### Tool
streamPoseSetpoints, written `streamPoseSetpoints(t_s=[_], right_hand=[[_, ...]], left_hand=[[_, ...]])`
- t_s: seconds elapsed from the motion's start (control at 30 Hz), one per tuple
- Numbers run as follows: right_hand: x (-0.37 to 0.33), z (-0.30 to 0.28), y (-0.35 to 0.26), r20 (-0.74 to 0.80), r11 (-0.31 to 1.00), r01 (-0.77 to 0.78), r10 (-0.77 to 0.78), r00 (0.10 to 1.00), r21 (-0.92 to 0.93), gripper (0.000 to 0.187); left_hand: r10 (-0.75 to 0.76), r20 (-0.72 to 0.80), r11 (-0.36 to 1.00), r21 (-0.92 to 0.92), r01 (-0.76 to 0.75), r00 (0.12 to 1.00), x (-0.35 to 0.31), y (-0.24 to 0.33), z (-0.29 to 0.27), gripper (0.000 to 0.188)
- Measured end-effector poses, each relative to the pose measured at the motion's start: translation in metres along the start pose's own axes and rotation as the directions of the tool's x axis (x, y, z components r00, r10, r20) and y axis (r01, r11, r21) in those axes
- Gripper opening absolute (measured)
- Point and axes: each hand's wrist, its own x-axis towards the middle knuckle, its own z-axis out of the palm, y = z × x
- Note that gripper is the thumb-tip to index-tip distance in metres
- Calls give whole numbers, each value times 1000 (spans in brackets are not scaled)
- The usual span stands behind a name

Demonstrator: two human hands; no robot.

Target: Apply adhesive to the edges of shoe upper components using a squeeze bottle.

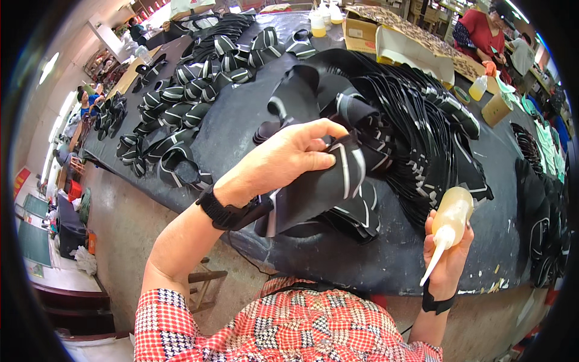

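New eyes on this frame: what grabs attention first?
Probably the yellowish squeeze bottle at lower right, held in the right hand with its long pale nozzle pointing toward the wearer. Next, near the centre, the left hand pinching a black striped piece. Beyond and to the right, a big fanned stack of black pieces spreads over the dark table.

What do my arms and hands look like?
Your left hand and right hand are ungloved. The left wears a black wrist strap with a boxy black unit, the right a black wristband. Your checked sleeves are red, black and cream.
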Motion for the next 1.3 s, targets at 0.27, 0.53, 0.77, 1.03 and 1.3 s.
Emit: streamPoseSetpoints(t_s=[0.27, 0.53, 0.77, 1.03, 1.3], right_hand=[[20, 64, 51, 380, 974, -227, 217, 899, -20, 75], [45, 115, 121, 652, 840, -519, 482, 585, -156, 81], [48, 116, 135, 495, 870, -474, 473, 729, -132, 70], [44, 104, 125, 418, 848, -480, 529, 738, -226, 67], [24, 94, 122, 367, 846, -490, 533, 763, -210, 60]], left_hand=[[-14, 295, 989, -139, 58, 956, -19, -6, -36, 23], [97, 434, 912, -399, 95, 896, -47, -27, -71, 14], [372, -274, 876, 419, -238, 887, -83, -34, -72, 10], [167, -112, 969, 203, -142, 980, -140, -84, -6, 57], [-43, -221, 513, -842, -168, 974, -86, -66, 23, 55]])
